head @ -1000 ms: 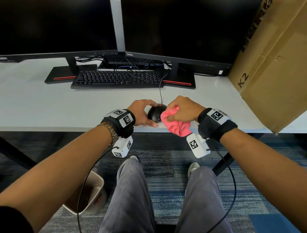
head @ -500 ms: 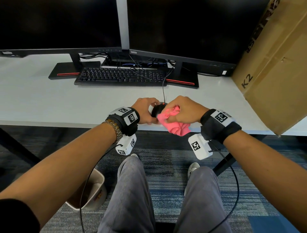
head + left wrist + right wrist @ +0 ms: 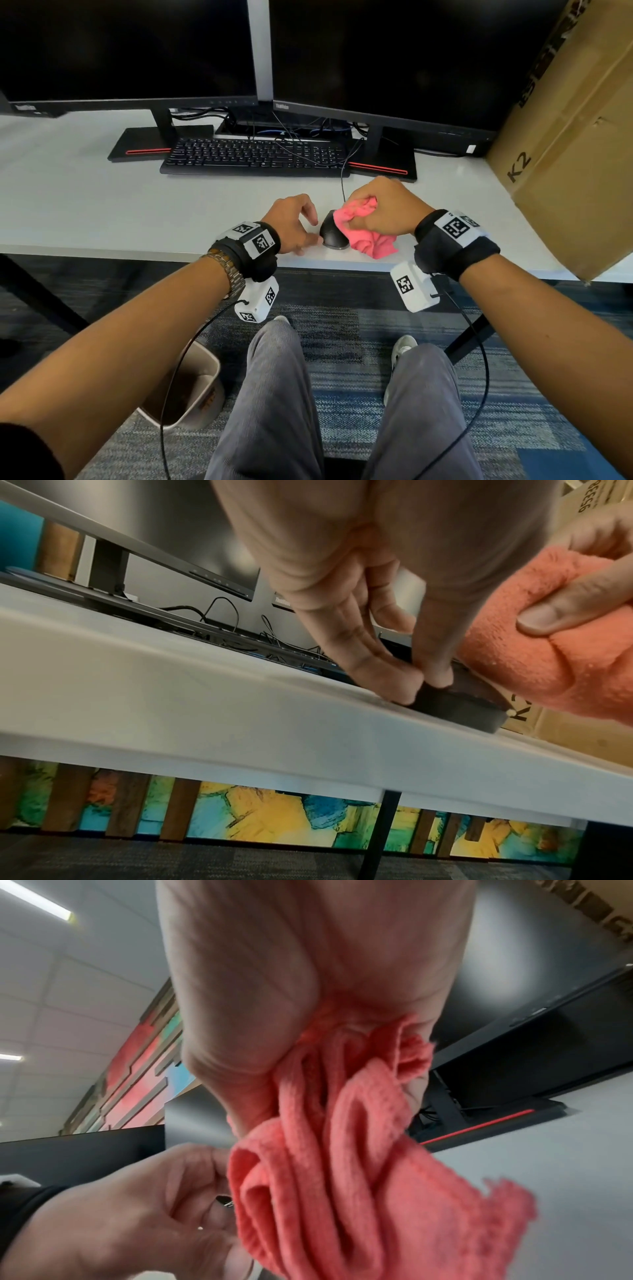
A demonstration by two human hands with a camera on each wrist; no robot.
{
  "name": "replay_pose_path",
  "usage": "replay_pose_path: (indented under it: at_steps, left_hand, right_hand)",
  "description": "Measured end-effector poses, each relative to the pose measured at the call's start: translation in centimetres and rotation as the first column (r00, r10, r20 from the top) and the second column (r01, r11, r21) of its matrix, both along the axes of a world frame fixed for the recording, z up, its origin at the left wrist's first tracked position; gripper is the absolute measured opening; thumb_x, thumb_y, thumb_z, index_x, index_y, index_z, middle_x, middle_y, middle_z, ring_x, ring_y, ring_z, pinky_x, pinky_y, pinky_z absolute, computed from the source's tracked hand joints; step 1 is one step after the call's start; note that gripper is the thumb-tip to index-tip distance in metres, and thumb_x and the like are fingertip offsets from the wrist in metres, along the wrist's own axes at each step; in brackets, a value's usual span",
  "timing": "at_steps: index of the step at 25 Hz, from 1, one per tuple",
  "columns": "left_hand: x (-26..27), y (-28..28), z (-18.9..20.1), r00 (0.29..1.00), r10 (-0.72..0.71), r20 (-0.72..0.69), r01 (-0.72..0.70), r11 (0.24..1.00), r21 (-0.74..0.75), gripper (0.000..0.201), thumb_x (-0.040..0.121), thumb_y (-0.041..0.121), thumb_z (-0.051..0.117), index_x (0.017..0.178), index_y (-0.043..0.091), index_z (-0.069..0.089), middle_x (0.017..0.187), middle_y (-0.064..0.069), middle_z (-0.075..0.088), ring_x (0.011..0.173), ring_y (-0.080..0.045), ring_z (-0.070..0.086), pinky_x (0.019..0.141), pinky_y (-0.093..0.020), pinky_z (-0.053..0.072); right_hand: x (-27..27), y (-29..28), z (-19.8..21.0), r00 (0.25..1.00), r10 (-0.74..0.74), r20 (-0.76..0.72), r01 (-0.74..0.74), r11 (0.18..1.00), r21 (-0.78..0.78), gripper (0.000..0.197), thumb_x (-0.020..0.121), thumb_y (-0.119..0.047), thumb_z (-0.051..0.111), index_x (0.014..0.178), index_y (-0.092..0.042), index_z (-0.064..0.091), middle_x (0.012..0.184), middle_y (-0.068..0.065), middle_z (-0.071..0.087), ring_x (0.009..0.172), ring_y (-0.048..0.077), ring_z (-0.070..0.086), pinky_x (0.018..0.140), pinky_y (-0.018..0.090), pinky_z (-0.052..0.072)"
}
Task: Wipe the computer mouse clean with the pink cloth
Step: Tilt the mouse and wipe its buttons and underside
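Now right hand (image 3: 383, 205) clutching pink cloth (image 3: 363, 229) on mouse (image 3: 330, 233), left hand (image 3: 294, 222) pinching mouse's edge

The right hand (image 3: 383, 205) is carrying the bunched cloth (image 3: 359, 222) toward the mouse's (image 3: 330, 233) one o'clock side, while the left hand (image 3: 291, 222) is slipping off its top to the nine o'clock edge.

The head view looks down and forward over the tabletop (image 3: 102, 212). Both wrist views look up from close beneath the hands, sharing the pink cloth (image 3: 555, 653).
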State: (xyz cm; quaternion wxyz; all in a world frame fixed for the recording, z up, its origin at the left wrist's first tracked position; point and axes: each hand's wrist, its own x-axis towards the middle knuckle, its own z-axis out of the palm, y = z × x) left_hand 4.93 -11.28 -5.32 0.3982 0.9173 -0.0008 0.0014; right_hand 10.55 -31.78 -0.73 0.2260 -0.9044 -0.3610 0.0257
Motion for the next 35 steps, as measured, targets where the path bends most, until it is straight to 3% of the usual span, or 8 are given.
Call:
replay_pose_path:
  at_steps: [5, 9, 12, 18, 23, 25, 29, 35]
  left_hand:
    - [-0.2, 1.3, 0.7, 0.996, 0.046, 0.072, -0.044, 0.998, -0.033, 0.016, 0.071, 0.017, 0.085, 0.068, 0.005, 0.073, 0.060, -0.013, 0.069, 0.043, -0.017, 0.058, 0.048, -0.023, 0.053]
    - [-0.1, 1.5, 1.1, 0.995, 0.057, 0.081, -0.058, 0.998, 0.003, 0.031, 0.088, 0.031, 0.068, 0.070, 0.007, 0.073, 0.059, -0.009, 0.070, 0.044, -0.017, 0.062, 0.049, -0.026, 0.055]
    - [0.1, 1.6, 1.4, 0.992, 0.015, 0.125, -0.026, 0.996, 0.083, 0.014, 0.085, 0.004, 0.059, 0.094, 0.008, 0.069, 0.076, -0.007, 0.074, 0.061, -0.021, 0.066, 0.061, -0.034, 0.059]
    - [-0.4, 1.6, 1.7, 0.990, -0.102, 0.100, 0.093, 0.991, 0.092, 0.086, 0.071, -0.013, 0.051, 0.146, 0.022, 0.025, 0.119, 0.003, 0.067, 0.106, -0.014, 0.060, 0.069, -0.017, 0.048]
    - [-0.7, 1.6, 1.8, 0.990, -0.141, 0.014, 0.139, 0.983, 0.119, 0.100, 0.072, -0.014, 0.048, 0.153, 0.028, 0.007, 0.127, 0.002, 0.063, 0.099, -0.025, 0.064, 0.084, -0.037, 0.055]
    - [-0.7, 1.6, 1.8, 0.983, -0.180, -0.026, 0.182, 0.974, 0.135, 0.103, 0.070, -0.012, 0.047, 0.152, 0.034, 0.004, 0.131, 0.001, 0.061, 0.103, -0.033, 0.064, 0.087, -0.043, 0.054]
    - [-1.1, 0.7, 2.1, 0.970, -0.224, -0.097, 0.237, 0.958, 0.159, 0.104, 0.074, -0.015, 0.045, 0.153, 0.036, 0.001, 0.140, -0.001, 0.055, 0.101, -0.037, 0.063, 0.090, -0.044, 0.053]
    - [-0.5, 0.3, 2.1, 0.954, -0.292, -0.074, 0.301, 0.928, 0.220, 0.107, 0.069, -0.013, 0.042, 0.153, 0.031, -0.005, 0.139, 0.014, 0.055, 0.107, -0.038, 0.061, 0.090, -0.046, 0.052]
  right_hand:
    - [0.6, 2.3, 1.7, 0.995, 0.032, 0.091, -0.026, 0.998, -0.065, 0.020, 0.081, -0.022, 0.068, 0.082, -0.003, 0.076, 0.079, 0.012, 0.073, 0.080, 0.030, 0.065, 0.094, 0.039, 0.044]
    - [0.6, 2.4, 2.0, 0.998, 0.027, 0.048, -0.020, 0.990, -0.143, 0.018, 0.080, -0.024, 0.071, 0.081, -0.007, 0.076, 0.081, 0.010, 0.074, 0.083, 0.028, 0.067, 0.094, 0.040, 0.047]
    - [0.3, 2.6, 2.1, 0.999, 0.026, 0.025, -0.021, 0.982, -0.185, 0.017, 0.080, -0.024, 0.070, 0.077, -0.008, 0.075, 0.078, 0.011, 0.073, 0.080, 0.029, 0.067, 0.090, 0.043, 0.050]
    - [-0.6, 4.5, 2.8, 1.000, 0.017, 0.024, -0.011, 0.969, -0.248, 0.023, 0.071, -0.029, 0.064, 0.062, -0.008, 0.066, 0.062, 0.014, 0.063, 0.063, 0.026, 0.058, 0.083, 0.051, 0.052]
    - [-2.2, 5.9, 2.0, 1.000, -0.004, 0.010, 0.006, 0.962, -0.272, 0.033, 0.068, -0.045, 0.055, 0.048, -0.018, 0.054, 0.051, 0.001, 0.054, 0.059, 0.019, 0.050, 0.071, 0.042, 0.052]
    - [-3.4, 6.0, 1.6, 1.000, 0.011, -0.018, -0.016, 0.948, -0.319, 0.028, 0.074, -0.035, 0.060, 0.052, -0.019, 0.053, 0.057, 0.000, 0.054, 0.064, 0.022, 0.053, 0.069, 0.038, 0.052]
    - [-4.4, 5.5, 0.3, 0.994, 0.087, -0.068, -0.107, 0.919, -0.378, 0.021, 0.071, -0.021, 0.060, 0.052, -0.013, 0.057, 0.052, 0.005, 0.056, 0.053, 0.015, 0.049, 0.066, 0.041, 0.056]
    - [0.2, 2.6, 4.4, 0.997, -0.042, 0.062, 0.056, 0.968, -0.244, 0.025, 0.075, -0.022, 0.072, 0.056, -0.009, 0.063, 0.055, 0.009, 0.055, 0.052, 0.013, 0.047, 0.064, 0.035, 0.049]
